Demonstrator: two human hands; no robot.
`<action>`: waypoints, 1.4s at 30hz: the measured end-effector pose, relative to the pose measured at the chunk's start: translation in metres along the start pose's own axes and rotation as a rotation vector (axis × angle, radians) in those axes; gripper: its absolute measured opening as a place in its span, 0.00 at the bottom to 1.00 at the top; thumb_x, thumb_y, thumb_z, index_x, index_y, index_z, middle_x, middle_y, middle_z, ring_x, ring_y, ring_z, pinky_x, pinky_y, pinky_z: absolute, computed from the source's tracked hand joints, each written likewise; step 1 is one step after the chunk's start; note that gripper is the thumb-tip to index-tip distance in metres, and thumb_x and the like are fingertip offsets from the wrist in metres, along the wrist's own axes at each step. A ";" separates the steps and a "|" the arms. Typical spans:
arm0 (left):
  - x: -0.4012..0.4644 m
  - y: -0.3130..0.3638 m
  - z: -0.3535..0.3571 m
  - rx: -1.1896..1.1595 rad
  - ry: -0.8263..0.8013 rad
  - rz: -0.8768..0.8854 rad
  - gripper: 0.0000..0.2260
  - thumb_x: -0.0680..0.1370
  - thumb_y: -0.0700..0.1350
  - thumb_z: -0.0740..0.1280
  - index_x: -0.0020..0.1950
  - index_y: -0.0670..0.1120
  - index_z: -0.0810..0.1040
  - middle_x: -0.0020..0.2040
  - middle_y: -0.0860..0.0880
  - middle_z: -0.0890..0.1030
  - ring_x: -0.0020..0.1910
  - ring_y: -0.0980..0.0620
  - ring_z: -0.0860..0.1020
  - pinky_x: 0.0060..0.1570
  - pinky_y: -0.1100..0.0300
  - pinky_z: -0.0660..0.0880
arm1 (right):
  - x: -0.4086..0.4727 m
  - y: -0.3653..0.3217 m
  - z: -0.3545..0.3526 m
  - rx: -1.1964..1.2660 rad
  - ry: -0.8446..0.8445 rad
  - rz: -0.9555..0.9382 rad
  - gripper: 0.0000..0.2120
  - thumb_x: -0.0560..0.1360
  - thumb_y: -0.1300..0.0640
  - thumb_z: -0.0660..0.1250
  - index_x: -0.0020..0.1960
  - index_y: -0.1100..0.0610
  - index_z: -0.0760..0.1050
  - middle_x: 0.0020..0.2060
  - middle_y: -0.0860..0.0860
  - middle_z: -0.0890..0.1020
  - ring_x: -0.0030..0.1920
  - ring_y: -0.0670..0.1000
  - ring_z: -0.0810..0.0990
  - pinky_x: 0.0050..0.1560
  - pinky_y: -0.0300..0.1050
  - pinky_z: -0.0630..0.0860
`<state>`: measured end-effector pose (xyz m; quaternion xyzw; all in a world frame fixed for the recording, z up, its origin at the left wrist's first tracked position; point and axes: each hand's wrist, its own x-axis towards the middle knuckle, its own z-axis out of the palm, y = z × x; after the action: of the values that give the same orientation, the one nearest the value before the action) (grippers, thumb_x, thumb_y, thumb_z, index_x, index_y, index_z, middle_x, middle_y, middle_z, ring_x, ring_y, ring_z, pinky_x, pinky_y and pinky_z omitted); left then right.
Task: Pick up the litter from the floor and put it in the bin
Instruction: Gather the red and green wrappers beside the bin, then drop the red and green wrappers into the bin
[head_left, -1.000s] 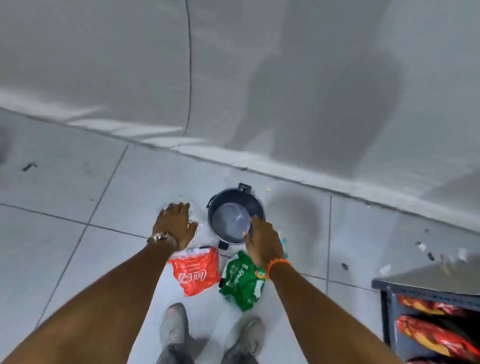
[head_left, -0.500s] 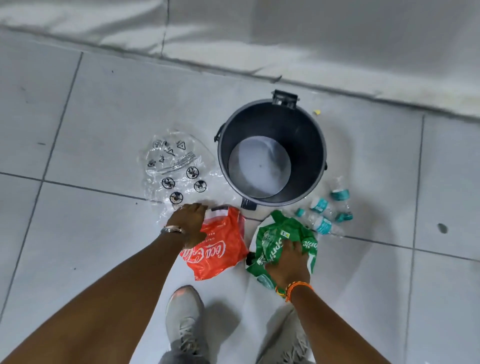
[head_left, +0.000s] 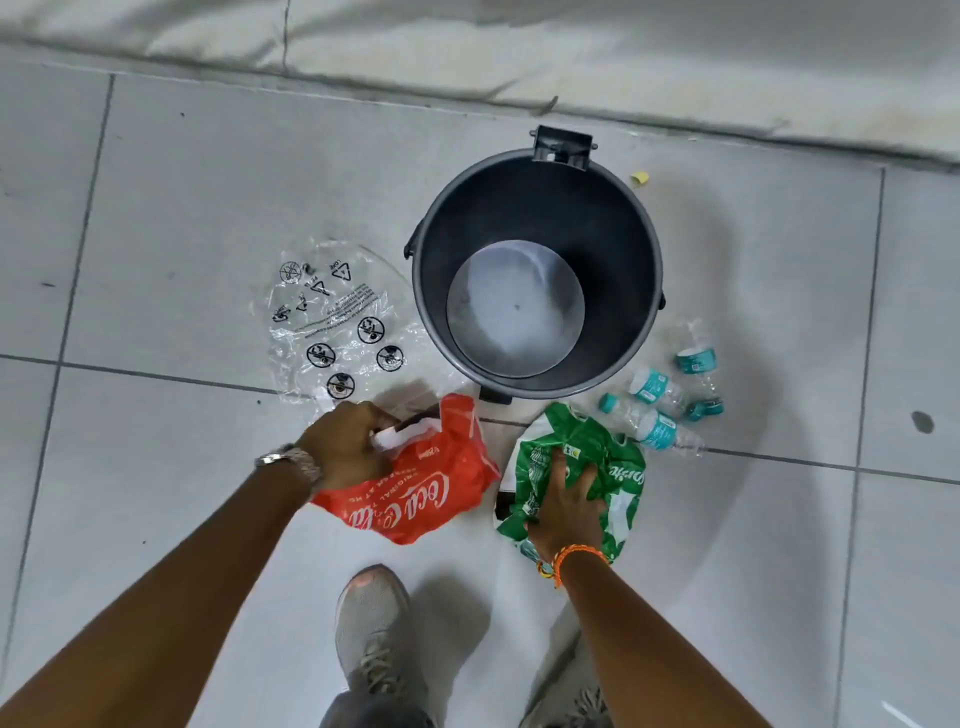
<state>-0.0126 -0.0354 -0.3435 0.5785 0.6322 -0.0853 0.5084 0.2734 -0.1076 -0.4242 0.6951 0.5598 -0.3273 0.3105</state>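
Bin (head_left: 431, 270): dark grey round bucket, upright, open top, pale bottom visible, nothing inside; clip bracket on far rim. Sits on white tile floor (head_left: 156, 182), near the wall.

Litter around its near side:
- red bag (head_left: 431, 488), Coca-Cola print, crumpled, white top edge. Left hand (head_left: 345, 447) has fingers curled tight around that white edge.
- green bag (head_left: 618, 467), Sprite print, crumpled, right of red. Right hand (head_left: 563, 512) lies on it, fingers spread and digging into the plastic.
- clear wrap (head_left: 337, 317), black warning symbols, flat, left of bin.
- bottles (head_left: 662, 405), clear with teal labels, crushed, right of bin.
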 end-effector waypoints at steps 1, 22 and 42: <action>-0.012 0.005 -0.015 -0.075 -0.053 0.004 0.10 0.68 0.45 0.74 0.40 0.62 0.84 0.43 0.49 0.87 0.40 0.48 0.85 0.42 0.53 0.81 | -0.001 0.001 -0.002 -0.019 0.009 -0.008 0.50 0.74 0.49 0.73 0.82 0.51 0.41 0.78 0.69 0.52 0.73 0.70 0.67 0.69 0.58 0.73; 0.062 0.180 -0.048 0.523 0.772 0.160 0.21 0.77 0.42 0.62 0.70 0.46 0.70 0.70 0.40 0.69 0.64 0.36 0.72 0.55 0.45 0.74 | -0.001 0.009 0.002 -0.031 0.021 -0.040 0.45 0.77 0.66 0.64 0.82 0.51 0.38 0.79 0.71 0.44 0.61 0.68 0.80 0.56 0.54 0.83; 0.042 0.102 -0.060 -0.253 0.834 -0.113 0.20 0.77 0.51 0.69 0.67 0.44 0.75 0.59 0.42 0.80 0.62 0.41 0.75 0.60 0.50 0.70 | -0.170 0.037 -0.176 1.148 0.702 0.131 0.25 0.77 0.69 0.63 0.63 0.42 0.68 0.47 0.47 0.86 0.39 0.47 0.85 0.35 0.35 0.80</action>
<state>0.0459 0.0658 -0.2973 0.4611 0.8195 0.2059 0.2709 0.3016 -0.0714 -0.1808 0.8473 0.3215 -0.3082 -0.2892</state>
